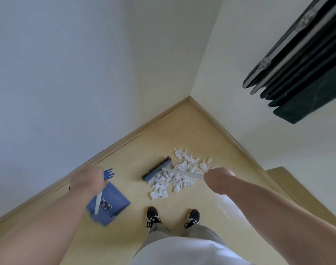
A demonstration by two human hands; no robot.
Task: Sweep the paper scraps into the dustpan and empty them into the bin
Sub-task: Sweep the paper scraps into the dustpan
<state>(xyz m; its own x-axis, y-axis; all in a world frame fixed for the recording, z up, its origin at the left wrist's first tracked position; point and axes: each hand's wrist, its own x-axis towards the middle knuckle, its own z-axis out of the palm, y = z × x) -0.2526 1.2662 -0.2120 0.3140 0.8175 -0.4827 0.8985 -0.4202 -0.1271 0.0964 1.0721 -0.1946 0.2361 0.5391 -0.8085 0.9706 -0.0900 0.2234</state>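
A pile of white paper scraps (179, 174) lies on the yellow floor near the room's corner. My right hand (218, 178) grips the white handle of a broom whose blue head with dark bristles (157, 169) rests at the pile's left edge. My left hand (87, 179) holds the upright white handle of a blue dustpan (110, 204), whose pan hangs low to the left of my feet, away from the scraps. No bin is in view.
Two white walls meet at the corner (190, 96) with a wooden skirting board. Dark curtains (304, 69) hang at the upper right. My feet in black-and-white shoes (172, 218) stand just below the pile. A wooden ledge (283, 180) juts at the right.
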